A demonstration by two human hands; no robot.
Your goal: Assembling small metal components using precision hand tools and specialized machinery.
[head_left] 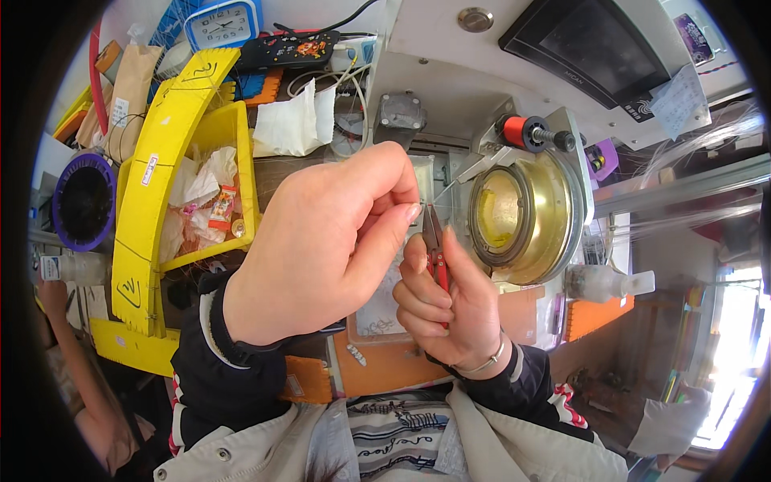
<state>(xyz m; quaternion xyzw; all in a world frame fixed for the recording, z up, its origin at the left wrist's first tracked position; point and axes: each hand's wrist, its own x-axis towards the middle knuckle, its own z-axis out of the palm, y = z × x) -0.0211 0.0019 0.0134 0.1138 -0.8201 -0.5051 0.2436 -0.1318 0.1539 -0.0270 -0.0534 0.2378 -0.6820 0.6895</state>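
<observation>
My left hand is raised at the middle of the view, thumb and forefinger pinched together. What they hold is too small to make out, though a fine pale line shows near the fingertips. Just right of it and lower, my right hand grips small pliers with red handles. The dark jaws point up and stand close beside my left fingertips. Beyond both hands, a yellowish round drum is mounted on the machine at the right. The work surface under my left hand is partly hidden.
A yellow bin with crumpled paper and wrappers stands left, beside a long yellow curved piece. A red spool sits above the drum; a translucent bottle stands right. Behind are a machine screen and blue clock. Another person's arm shows far left.
</observation>
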